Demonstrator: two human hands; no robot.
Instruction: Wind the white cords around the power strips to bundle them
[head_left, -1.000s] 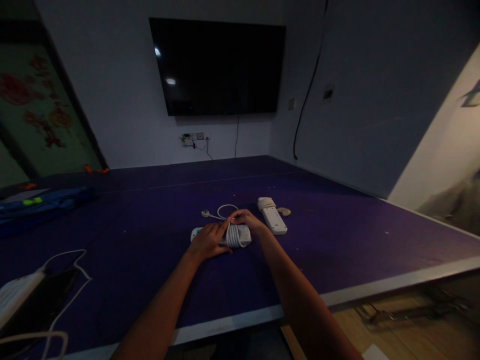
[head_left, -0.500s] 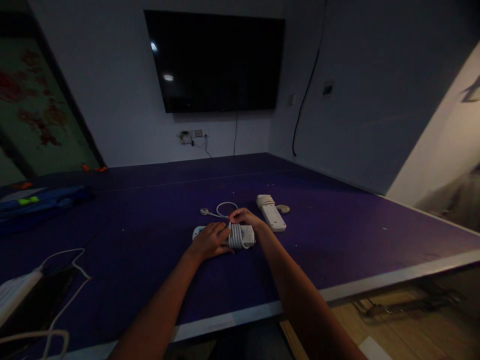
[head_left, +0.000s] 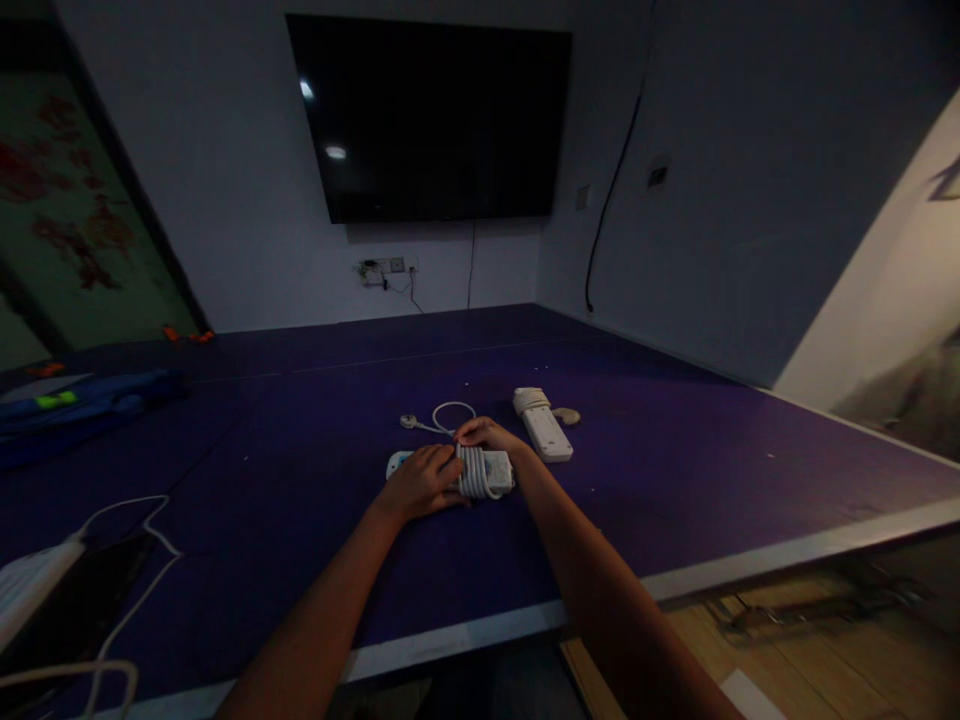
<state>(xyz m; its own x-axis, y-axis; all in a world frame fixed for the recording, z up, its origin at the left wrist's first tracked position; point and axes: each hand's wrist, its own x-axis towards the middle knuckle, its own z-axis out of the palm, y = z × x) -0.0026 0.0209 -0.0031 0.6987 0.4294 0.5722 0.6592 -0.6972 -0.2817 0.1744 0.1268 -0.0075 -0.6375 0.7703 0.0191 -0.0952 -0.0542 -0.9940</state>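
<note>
A white power strip (head_left: 496, 470) lies on the dark blue table (head_left: 675, 470), with its white cord (head_left: 473, 471) wound round its middle. My left hand (head_left: 421, 481) lies over the strip's left half and presses it down, fingers curled. My right hand (head_left: 486, 434) sits at the far edge of the coil and pinches the cord. The loose end of the cord loops away behind the hands to a plug (head_left: 407, 422).
A second white power strip (head_left: 544, 425) with its cord wound lies just right of my hands. At the near left, a third strip (head_left: 26, 592) with loose cable. A blue bag (head_left: 90, 400) at far left. Television (head_left: 431, 115) on the wall.
Both hands have stayed on the strip and its coil; only the head view has shifted slightly.
</note>
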